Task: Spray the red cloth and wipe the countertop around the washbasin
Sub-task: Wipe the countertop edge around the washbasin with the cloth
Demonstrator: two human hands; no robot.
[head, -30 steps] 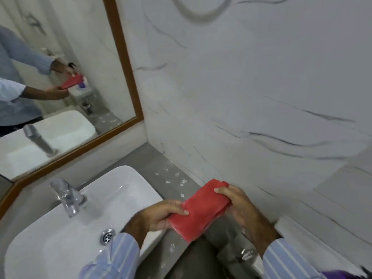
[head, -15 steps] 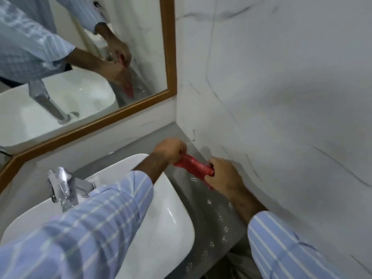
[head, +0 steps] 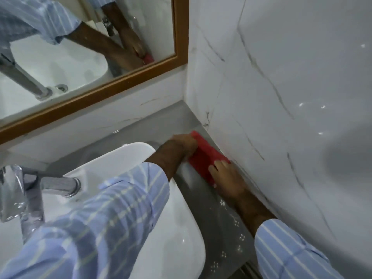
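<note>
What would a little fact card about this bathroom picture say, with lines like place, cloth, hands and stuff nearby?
place: grey countertop, the strip between the washbasin and the marble wall
cloth: red cloth, lying flat on the countertop close against the wall
left hand: reaches over the basin, on the cloth's far end
right hand: pressing on the cloth's near end
tap: shiny metal, at the basin's left
mirror: wooden frame, reflects the arms and cloth
spray bottle: not in view
</note>
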